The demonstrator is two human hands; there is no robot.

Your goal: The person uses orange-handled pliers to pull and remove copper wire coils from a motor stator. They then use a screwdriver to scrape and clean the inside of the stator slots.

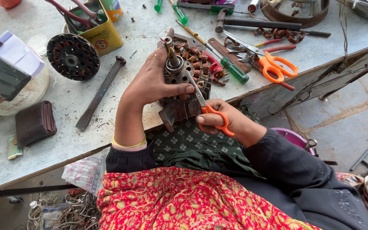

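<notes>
The motor stator (pixel 188 72), a round metal core ringed with copper-brown wire coils, stands tilted on its edge at the near rim of the counter (pixel 56 140), its flat face turned up toward the camera and its central shaft (pixel 171 50) pointing up and away from the person. It leans against a dark metal plate (pixel 176 111) that hangs over the counter's edge. The left hand (pixel 154 79) wraps over the stator's left side, thumb pressed across the lower face and fingers curled behind the shaft, gripping it firmly. The right hand (pixel 226 121) sits just below and to the right of the stator, fingers closed through the orange loops of a pair of scissors (pixel 207 106), whose blades run up and left to the stator's face beside the left thumb. The coils look dusty and reddish, the core grey and worn, with a shiny bearing around the shaft. A second pair of orange scissors (pixel 273 66), a green-handled screwdriver (pixel 231 68) and a dark round rotor (pixel 73 56) lie on the counter farther off.
</notes>
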